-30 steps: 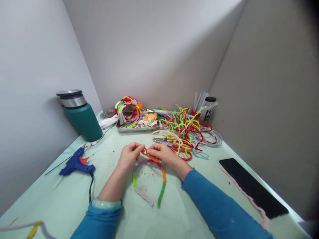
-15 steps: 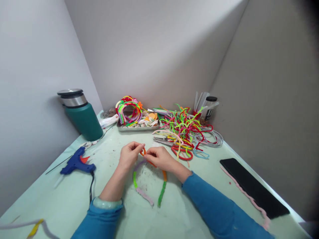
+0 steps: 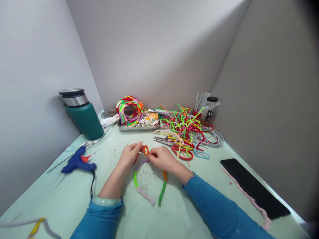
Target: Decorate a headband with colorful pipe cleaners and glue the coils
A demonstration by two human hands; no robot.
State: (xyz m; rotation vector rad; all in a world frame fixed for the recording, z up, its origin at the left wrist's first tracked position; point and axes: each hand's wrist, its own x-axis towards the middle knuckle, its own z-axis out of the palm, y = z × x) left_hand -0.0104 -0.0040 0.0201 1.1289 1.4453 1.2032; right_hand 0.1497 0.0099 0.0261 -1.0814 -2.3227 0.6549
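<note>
My left hand (image 3: 129,155) and my right hand (image 3: 161,157) meet over the middle of the pale green table (image 3: 64,199). Both pinch an orange pipe cleaner (image 3: 146,150), bent into a small loop between the fingertips. Just below them lies a headband (image 3: 149,182) wrapped in purple, green, pink and orange pipe cleaners, its open ends pointing toward me. The right fingers also rest on the top of the headband.
A blue glue gun (image 3: 77,162) lies at the left, a green flask (image 3: 83,114) behind it. A metal tray (image 3: 138,127) holds finished headbands. Loose pipe cleaners (image 3: 185,131) and scissors (image 3: 163,141) sit at the back right. A black phone (image 3: 254,187) lies at the right.
The straight orange pipe cleaner has been curled into a small loop between my fingertips. Both hands have drawn closer together.
</note>
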